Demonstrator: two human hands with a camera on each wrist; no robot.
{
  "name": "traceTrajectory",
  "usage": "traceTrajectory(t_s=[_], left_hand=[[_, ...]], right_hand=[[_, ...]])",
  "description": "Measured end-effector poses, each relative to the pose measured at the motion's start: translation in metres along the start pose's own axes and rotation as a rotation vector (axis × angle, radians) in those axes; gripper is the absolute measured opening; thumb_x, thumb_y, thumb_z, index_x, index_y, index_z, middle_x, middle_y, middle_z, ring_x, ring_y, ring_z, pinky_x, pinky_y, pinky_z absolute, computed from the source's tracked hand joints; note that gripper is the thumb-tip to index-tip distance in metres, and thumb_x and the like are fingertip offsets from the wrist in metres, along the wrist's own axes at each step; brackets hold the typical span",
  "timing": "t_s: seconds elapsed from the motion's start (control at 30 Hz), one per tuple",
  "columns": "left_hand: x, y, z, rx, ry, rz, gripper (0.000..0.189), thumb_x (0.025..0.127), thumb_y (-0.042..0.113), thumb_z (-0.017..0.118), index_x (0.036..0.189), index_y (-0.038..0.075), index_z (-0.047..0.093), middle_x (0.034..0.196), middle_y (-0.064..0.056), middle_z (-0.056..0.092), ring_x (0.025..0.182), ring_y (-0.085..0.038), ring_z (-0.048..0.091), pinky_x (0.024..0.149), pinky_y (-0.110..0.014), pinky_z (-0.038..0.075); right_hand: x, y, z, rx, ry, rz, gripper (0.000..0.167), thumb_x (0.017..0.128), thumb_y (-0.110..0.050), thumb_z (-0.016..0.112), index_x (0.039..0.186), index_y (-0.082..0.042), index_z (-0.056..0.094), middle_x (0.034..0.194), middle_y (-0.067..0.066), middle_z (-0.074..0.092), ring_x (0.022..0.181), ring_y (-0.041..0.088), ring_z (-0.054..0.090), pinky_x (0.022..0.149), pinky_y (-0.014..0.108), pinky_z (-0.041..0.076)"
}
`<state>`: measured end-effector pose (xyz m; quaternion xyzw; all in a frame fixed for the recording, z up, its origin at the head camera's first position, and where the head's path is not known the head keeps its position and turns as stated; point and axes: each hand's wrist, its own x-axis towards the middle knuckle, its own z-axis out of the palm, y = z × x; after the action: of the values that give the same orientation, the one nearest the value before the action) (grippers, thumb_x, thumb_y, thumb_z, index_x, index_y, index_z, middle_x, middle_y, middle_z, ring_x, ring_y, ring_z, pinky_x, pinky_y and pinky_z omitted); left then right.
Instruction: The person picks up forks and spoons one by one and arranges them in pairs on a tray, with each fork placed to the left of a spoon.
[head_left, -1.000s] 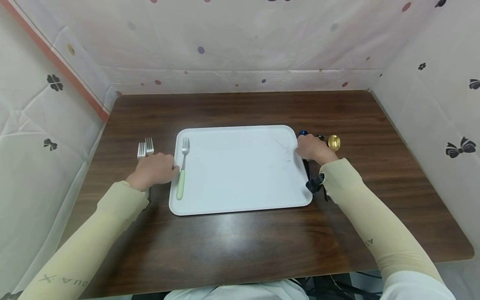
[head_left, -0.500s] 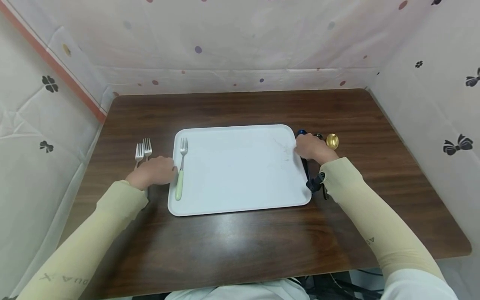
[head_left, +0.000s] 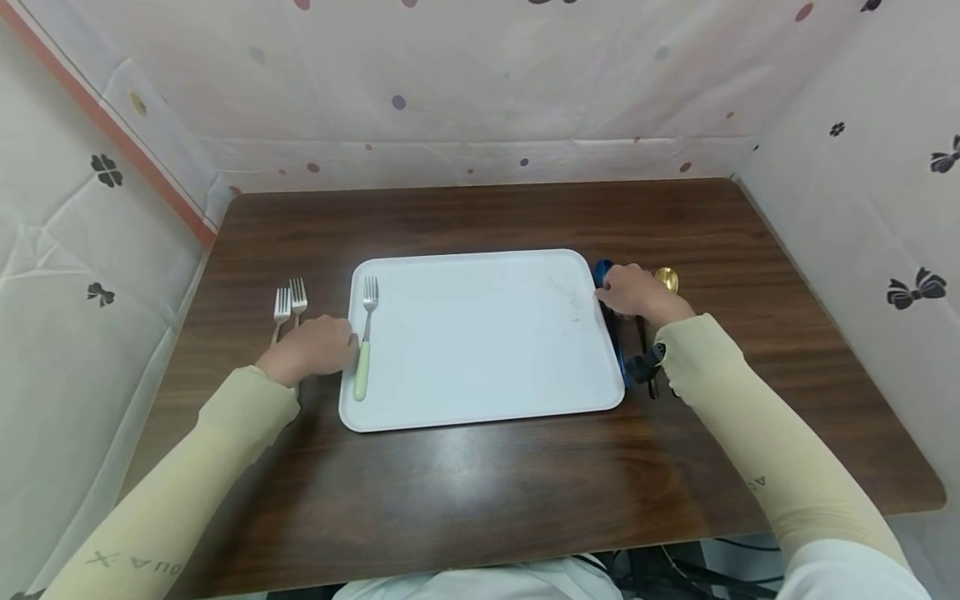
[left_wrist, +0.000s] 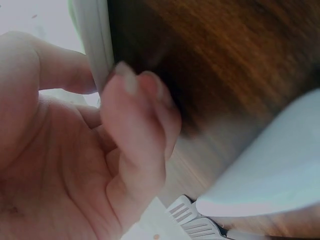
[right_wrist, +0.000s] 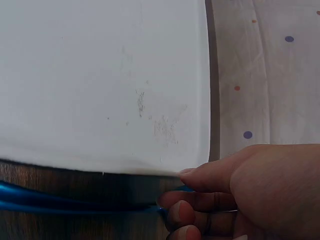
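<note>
A white rectangular tray lies on the wooden table, with a green-handled fork along its left side. My left hand holds the tray's left rim; in the left wrist view the tray rim passes between the thumb and bent fingers. My right hand is just off the tray's right edge, over a blue spoon. In the right wrist view the thumb tip is close to the tray rim, apart from the loosely bent fingers, which are beside the blue handle.
Two forks lie left of the tray, partly under my left hand. A gold spoon and a dark-handled utensil lie right of the tray. Patterned white sheets surround the brown table behind and at both sides.
My right hand has shifted slightly right, away from the tray's right edge, and more of the blue spoon shows. The left hand and the tray stay nearly in place.
</note>
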<state>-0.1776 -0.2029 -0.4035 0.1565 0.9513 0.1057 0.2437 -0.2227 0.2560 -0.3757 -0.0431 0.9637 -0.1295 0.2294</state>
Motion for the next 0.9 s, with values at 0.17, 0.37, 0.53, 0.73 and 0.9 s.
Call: traceTrajectory(t_s=[0.17, 0.37, 0.53, 0.73, 0.9], left_hand=[[0.0, 0.002, 0.0, -0.002, 0.003, 0.003, 0.035, 0.103, 0.018, 0.034, 0.086, 0.001, 0.06, 0.067, -0.009, 0.051, 0.057, -0.023, 0.05, 0.055, -0.036, 0.042], [-0.001, 0.003, -0.001, -0.005, -0.008, 0.001, 0.035, 0.103, 0.018, 0.033, 0.087, 0.001, 0.06, 0.068, -0.009, 0.051, 0.058, -0.023, 0.05, 0.055, -0.036, 0.042], [-0.002, 0.003, -0.002, -0.003, -0.014, -0.007, 0.035, 0.103, 0.018, 0.033, 0.087, 0.001, 0.06, 0.067, -0.009, 0.051, 0.058, -0.023, 0.05, 0.055, -0.036, 0.042], [-0.003, 0.002, -0.001, -0.02, -0.021, -0.018, 0.035, 0.104, 0.019, 0.034, 0.089, 0.0, 0.06, 0.068, -0.01, 0.051, 0.058, -0.023, 0.05, 0.054, -0.036, 0.042], [-0.004, 0.003, -0.001, -0.02, -0.024, -0.019, 0.035, 0.104, 0.02, 0.034, 0.09, 0.0, 0.06, 0.069, -0.01, 0.052, 0.058, -0.023, 0.051, 0.054, -0.036, 0.043]], right_hand=[[-0.003, 0.007, -0.002, -0.011, -0.004, 0.012, 0.029, 0.106, -0.018, 0.049, 0.099, 0.005, 0.065, 0.068, 0.01, 0.052, 0.061, 0.023, 0.053, 0.06, 0.035, 0.045], [-0.006, 0.013, -0.003, -0.016, -0.002, 0.026, 0.03, 0.105, -0.019, 0.049, 0.092, 0.003, 0.065, 0.07, 0.011, 0.053, 0.064, 0.024, 0.057, 0.059, 0.035, 0.047], [-0.011, 0.02, -0.004, -0.023, 0.014, 0.014, 0.032, 0.105, -0.021, 0.051, 0.093, 0.004, 0.066, 0.071, 0.011, 0.054, 0.066, 0.025, 0.056, 0.06, 0.036, 0.046], [-0.015, 0.031, -0.005, -0.043, 0.025, 0.008, 0.035, 0.105, -0.022, 0.051, 0.099, 0.009, 0.066, 0.073, 0.012, 0.054, 0.066, 0.026, 0.052, 0.059, 0.036, 0.043], [-0.02, 0.04, -0.005, -0.023, 0.035, 0.034, 0.032, 0.104, -0.019, 0.051, 0.094, 0.007, 0.067, 0.07, 0.012, 0.054, 0.064, 0.025, 0.052, 0.057, 0.035, 0.042]])
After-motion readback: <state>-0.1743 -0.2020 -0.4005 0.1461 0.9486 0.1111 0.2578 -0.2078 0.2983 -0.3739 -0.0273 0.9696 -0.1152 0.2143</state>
